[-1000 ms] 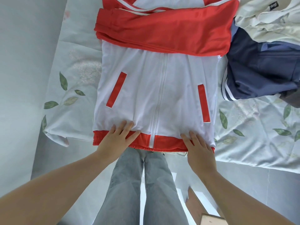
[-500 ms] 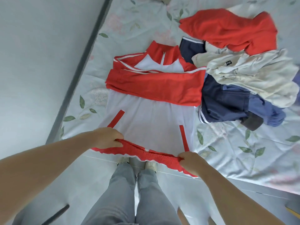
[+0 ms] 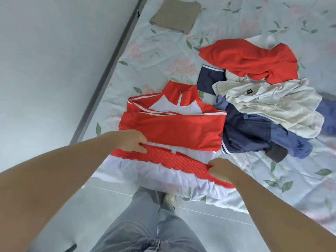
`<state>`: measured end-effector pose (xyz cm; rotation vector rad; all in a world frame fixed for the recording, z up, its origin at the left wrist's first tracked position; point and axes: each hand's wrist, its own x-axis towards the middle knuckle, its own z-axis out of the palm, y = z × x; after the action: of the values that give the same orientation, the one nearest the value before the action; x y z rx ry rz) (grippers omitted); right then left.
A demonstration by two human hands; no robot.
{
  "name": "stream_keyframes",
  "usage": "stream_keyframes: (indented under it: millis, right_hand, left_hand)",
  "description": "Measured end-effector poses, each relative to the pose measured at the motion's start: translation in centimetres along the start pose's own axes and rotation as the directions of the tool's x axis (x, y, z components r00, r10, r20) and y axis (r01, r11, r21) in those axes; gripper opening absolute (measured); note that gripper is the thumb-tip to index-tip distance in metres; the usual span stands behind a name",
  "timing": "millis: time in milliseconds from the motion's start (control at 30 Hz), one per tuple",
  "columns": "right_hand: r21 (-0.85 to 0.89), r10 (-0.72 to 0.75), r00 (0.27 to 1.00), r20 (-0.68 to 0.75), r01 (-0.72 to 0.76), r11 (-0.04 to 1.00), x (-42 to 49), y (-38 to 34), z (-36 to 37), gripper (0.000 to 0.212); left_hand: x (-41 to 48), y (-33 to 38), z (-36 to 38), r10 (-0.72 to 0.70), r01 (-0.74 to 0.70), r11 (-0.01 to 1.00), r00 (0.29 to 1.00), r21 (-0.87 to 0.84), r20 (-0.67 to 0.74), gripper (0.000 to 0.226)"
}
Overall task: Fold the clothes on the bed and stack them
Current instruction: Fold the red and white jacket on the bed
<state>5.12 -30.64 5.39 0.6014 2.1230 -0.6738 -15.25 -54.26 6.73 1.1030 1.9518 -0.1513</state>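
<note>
The red-and-white zip-up track jacket (image 3: 172, 128) lies front up at the near edge of the bed (image 3: 291, 179), collar away, red sleeves folded across its chest. Its ribbed red hem (image 3: 174, 159) is raised off the white body, pinched at one end by the left hand (image 3: 134, 140), at the other by the right hand (image 3: 220, 170). Just right of the jacket sits a loose heap: a rumpled cream garment (image 3: 272, 106) over a navy-blue striped garment (image 3: 245, 135), a crumpled red garment (image 3: 251, 59) farthest. Well beyond the jacket's collar lies a folded tan cloth (image 3: 176, 15)

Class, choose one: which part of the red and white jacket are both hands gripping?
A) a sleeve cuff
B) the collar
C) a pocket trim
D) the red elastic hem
D: the left hand and the right hand each grip an end of the gathered red hem of the jacket.
</note>
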Motion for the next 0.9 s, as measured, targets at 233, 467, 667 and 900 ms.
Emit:
stream_keyframes:
  millis: [233,467,667,900]
  right_hand:
    - [-0.269,0.040,0.853,-0.521,-0.209,0.940,4.7,-1.6,-7.0,0.022]
    - [-0.185,0.072,0.695,-0.715,-0.288,0.940,11.8,-2.3,-13.4,0.021]
    - [-0.017,0.141,0.599,-0.788,-0.250,0.968,18.5,-2.0,-16.8,0.043]
    - [0.051,0.211,0.841,-0.499,-0.214,0.975,21.0,-0.8,-9.9,0.063]
  left_hand:
    - [5.4,-2.8,-8.4,0.040,0.002,0.990,0.956,0.144,-0.289,0.029]
    - [13.3,-6.1,-15.8,0.001,0.106,0.968,0.905,0.229,-0.425,0.032]
    - [20.5,-8.1,-17.4,-0.010,0.249,0.942,0.695,0.227,-0.719,0.032]
    - [22.0,-8.5,-6.7,-0.354,0.331,0.934,0.814,-0.133,-0.461,0.053]
